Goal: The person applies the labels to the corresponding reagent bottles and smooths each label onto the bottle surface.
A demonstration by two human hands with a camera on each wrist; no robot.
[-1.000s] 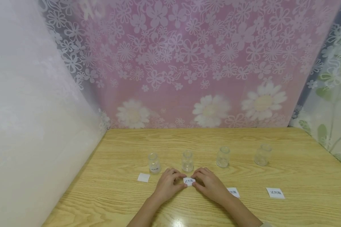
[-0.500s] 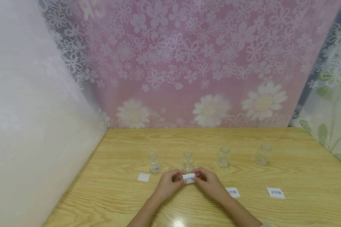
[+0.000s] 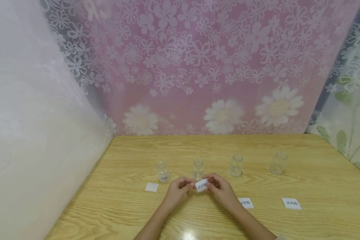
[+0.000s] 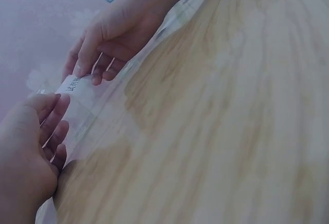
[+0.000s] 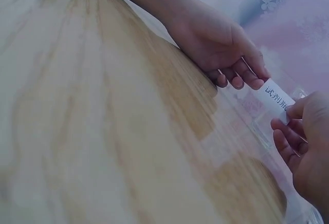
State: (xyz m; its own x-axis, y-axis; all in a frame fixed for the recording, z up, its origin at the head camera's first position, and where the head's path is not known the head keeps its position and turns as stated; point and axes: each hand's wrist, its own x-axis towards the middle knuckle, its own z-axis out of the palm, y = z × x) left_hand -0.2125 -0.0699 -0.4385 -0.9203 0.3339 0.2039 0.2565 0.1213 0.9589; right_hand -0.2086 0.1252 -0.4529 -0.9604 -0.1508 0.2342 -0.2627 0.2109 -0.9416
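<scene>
Head view is showing your left hand (image 3: 177, 192) and right hand (image 3: 224, 192) pinching opposite ends of a white rectangular printed paper label (image 3: 201, 185) between closed fingers, just near of a clear cylindrical glass bottle (image 3: 198, 170). It's probably feeling light, easily creased; favour its edges.

It's a curtained-off tabletop nook, folks! Pink flowered curtain (image 3: 183, 66) at twelve o'clock, pale sheet (image 3: 33, 116) over at nine, leafy drape (image 3: 352, 111) at three, wood-grain table (image 3: 132, 150) spread across six. Clear glass jars (image 3: 235, 166) line up from four to seven, paper labels (image 3: 201, 185) from four to five, printed 试剂瓶, "reagent bottle", and that's a touch of lab! Home or studio overall? Impossible to call.
</scene>
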